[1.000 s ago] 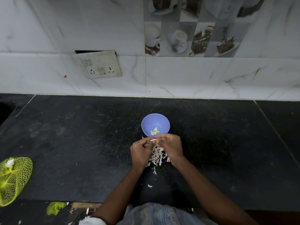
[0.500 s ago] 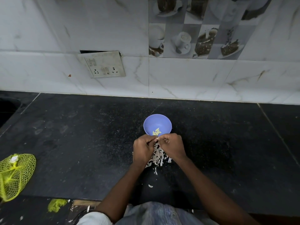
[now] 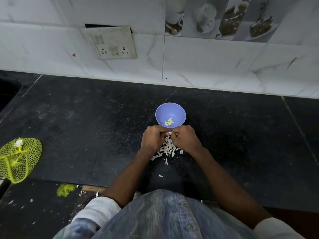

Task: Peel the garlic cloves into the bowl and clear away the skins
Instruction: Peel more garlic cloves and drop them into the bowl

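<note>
Pinching a garlic clove (image 3: 168,133) between them, left hand (image 3: 153,139) and right hand (image 3: 185,139) hide most of it, just before the blue bowl (image 3: 179,112) on the desk (image 3: 86,128); skins (image 3: 166,149) lie partly covered beneath.

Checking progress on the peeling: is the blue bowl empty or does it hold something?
Not empty. The blue bowl stands upright on the counter with a few pale peeled cloves at its bottom; most of it is bare.

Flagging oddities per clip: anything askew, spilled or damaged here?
Yes. The switch plate hangs crooked, leaving a dark gap in the wall above it. Garlic skins litter the counter under the hands, and a green scrap lies below its front edge.
</note>
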